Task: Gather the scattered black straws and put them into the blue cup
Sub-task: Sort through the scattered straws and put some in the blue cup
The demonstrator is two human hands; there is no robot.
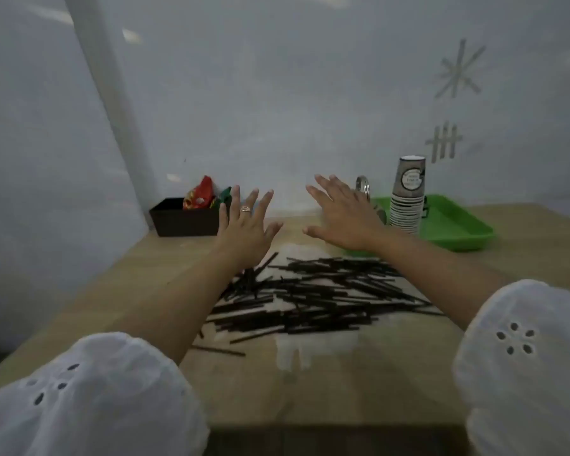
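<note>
Several black straws (313,296) lie scattered in a loose pile on the middle of the wooden table (343,383). My left hand (246,225) hovers beyond the pile's far left edge, fingers spread and straight, a ring on one finger, holding nothing. My right hand (341,213) hovers beyond the pile's far right side, also flat with fingers spread and empty. Both forearms reach over the straws from white sleeves. I see no blue cup in this view; my right hand covers part of the area in front of the tray.
A black box (185,222) with red and green packets stands at the back left against the wall. A green tray (454,225) at the back right carries a tall stack of paper cups (408,195) and a round metal object (363,185). White walls close the back and left.
</note>
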